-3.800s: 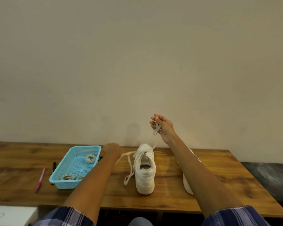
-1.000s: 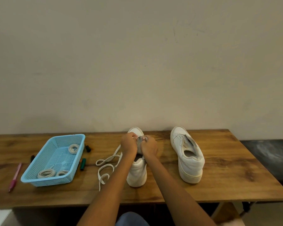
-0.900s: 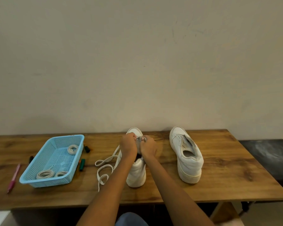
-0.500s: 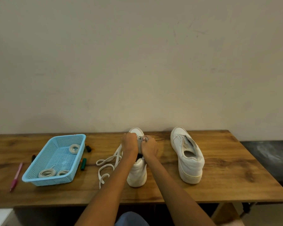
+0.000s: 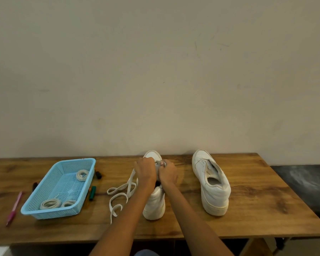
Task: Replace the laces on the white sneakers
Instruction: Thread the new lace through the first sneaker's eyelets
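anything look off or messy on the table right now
Mostly tidy. The loose lace trails in loops off the sneaker the hands work on, and a few markers lie scattered beside the blue basket.

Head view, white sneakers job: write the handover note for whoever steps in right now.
Left hand and right hand: both curled at the eyelets of the middle sneaker, pinching its lace, whose slack trails left on the table.
Second sneaker: to the right, no lace visible.
Blue basket: three coiled laces.
Done: one sneaker appears unlaced.
Left: finish the middle sneaker, then fit laces from the basket to both.
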The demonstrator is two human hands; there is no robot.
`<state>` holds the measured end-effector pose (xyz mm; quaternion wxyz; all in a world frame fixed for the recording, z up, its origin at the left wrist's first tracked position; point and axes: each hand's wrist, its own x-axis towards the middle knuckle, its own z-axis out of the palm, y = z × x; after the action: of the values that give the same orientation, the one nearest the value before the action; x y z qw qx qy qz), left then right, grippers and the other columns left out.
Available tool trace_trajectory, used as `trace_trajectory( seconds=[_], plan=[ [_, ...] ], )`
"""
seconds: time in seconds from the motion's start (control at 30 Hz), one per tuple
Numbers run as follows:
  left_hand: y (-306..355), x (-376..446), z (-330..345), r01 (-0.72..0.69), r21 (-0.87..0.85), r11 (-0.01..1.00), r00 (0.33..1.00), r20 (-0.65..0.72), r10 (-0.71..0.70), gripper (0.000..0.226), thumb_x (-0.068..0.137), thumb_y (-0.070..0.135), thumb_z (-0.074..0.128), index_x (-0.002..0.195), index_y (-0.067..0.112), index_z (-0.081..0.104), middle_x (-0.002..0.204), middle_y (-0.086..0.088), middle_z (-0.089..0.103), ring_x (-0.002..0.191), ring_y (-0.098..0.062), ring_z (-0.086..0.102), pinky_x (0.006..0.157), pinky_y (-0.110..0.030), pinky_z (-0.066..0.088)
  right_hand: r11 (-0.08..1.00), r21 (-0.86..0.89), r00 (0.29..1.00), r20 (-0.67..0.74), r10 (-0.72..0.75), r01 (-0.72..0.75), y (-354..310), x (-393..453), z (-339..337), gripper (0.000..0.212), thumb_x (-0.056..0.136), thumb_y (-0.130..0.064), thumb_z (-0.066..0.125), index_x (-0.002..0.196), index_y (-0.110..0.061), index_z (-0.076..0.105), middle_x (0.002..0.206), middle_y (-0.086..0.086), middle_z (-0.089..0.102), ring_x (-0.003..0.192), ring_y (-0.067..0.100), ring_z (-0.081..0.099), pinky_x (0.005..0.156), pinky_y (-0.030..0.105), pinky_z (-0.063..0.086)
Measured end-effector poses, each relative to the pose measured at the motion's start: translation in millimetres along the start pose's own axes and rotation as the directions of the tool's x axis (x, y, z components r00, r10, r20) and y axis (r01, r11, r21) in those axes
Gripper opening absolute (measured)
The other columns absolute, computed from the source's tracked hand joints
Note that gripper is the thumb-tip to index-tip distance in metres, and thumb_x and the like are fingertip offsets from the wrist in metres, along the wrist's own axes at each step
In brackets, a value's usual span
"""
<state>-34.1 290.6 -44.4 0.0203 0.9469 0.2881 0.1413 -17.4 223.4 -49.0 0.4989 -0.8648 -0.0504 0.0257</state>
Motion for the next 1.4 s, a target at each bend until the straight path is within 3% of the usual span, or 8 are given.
trace_trajectory(
  seconds=[0.17,0.47,0.77,0.97,1.07,1.2,1.3,1.4],
  plan=[
    [0,-1,-1,0.037,-0.047,0.998,0.999,-0.010,-0.038,0.022,0.098,0.016,0.043,0.110,0.015,0.062,0.111,-0.002,0.065,0.106,-0.017,0.057,0.087,-0.026,0.041,1.000,0.003,1.000,0.003,0.005,-0.006,-1,0,-2,0.029,0.099,-0.019,0.043,0.121,-0.012,0.061,0.122,0.007,0.062,0.108,0.021,0.056,0.082,0.025,0.043],
    [-6,2,0,0.065,-0.305,0.950,0.998,0.025,-0.060,0.024,0.096,0.016,0.046,0.100,0.012,0.069,0.099,-0.006,0.068,0.091,-0.020,0.061,0.070,-0.026,0.042,1.000,-0.013,1.000,-0.012,0.006,-0.006,0,1,-3,0.031,0.099,-0.020,0.043,0.123,-0.012,0.061,0.123,0.008,0.062,0.110,0.022,0.057,0.080,0.024,0.041],
    [-2,-2,0,0.065,-0.314,0.947,0.998,0.035,-0.057,0.023,0.095,0.020,0.047,0.090,0.015,0.069,0.092,-0.004,0.069,0.084,-0.018,0.061,0.063,-0.025,0.036,0.999,-0.024,0.999,-0.010,-0.034,0.034,0,0,-2,0.027,0.098,-0.019,0.045,0.112,-0.013,0.066,0.114,0.005,0.066,0.101,0.019,0.059,0.076,0.023,0.041],
    [-1,2,2,0.081,-0.387,0.919,0.997,0.047,-0.068,0.024,0.098,0.021,0.044,0.093,0.012,0.066,0.091,-0.005,0.068,0.078,-0.016,0.059,0.068,-0.025,0.044,0.995,-0.070,0.997,-0.008,-0.075,0.074,3,2,1,0.027,0.098,-0.024,0.044,0.111,-0.015,0.067,0.110,0.003,0.066,0.097,0.016,0.060,0.075,0.022,0.044],
    [-1,0,3,0.126,-0.513,0.849,0.992,0.071,-0.105,0.021,0.098,0.024,0.045,0.096,0.012,0.063,0.091,-0.005,0.067,0.080,-0.015,0.061,0.073,-0.025,0.048,0.993,-0.026,0.992,0.042,-0.118,0.119,5,3,2,0.035,0.097,-0.040,0.043,0.101,-0.015,0.068,0.100,0.002,0.068,0.087,0.013,0.059,0.075,0.026,0.048],
    [-3,-4,13,0.053,-0.701,0.712,0.995,-0.021,-0.095,0.018,0.098,0.025,0.042,0.108,0.019,0.055,0.098,-0.014,0.065,0.083,-0.024,0.060,0.076,-0.033,0.048,0.991,0.132,0.980,0.197,-0.007,-0.019,3,13,-6,0.057,0.092,-0.062,0.036,0.095,-0.014,0.067,0.090,0.000,0.067,0.083,0.012,0.061,0.069,0.020,0.046],
    [-8,3,25,0.036,-0.664,0.747,0.998,-0.013,-0.059,0.025,0.094,0.011,0.046,0.118,0.019,0.049,0.098,-0.014,0.065,0.089,-0.031,0.062,0.081,-0.041,0.051,0.931,0.293,0.945,0.301,0.127,-0.219,-2,26,-14,0.045,0.094,-0.051,0.046,0.085,-0.012,0.067,0.082,0.002,0.067,0.073,0.012,0.062,0.059,0.018,0.046],
    [-4,9,26,0.070,-0.668,0.741,0.995,-0.007,-0.100,0.025,0.094,0.012,0.046,0.118,0.020,0.048,0.102,-0.012,0.065,0.093,-0.030,0.061,0.087,-0.042,0.050,0.941,0.216,0.926,0.332,0.180,-0.260,-5,37,-11,0.024,0.089,-0.032,0.064,0.093,-0.009,0.068,0.088,0.006,0.069,0.075,0.015,0.065,0.062,0.022,0.054]
  ],
)
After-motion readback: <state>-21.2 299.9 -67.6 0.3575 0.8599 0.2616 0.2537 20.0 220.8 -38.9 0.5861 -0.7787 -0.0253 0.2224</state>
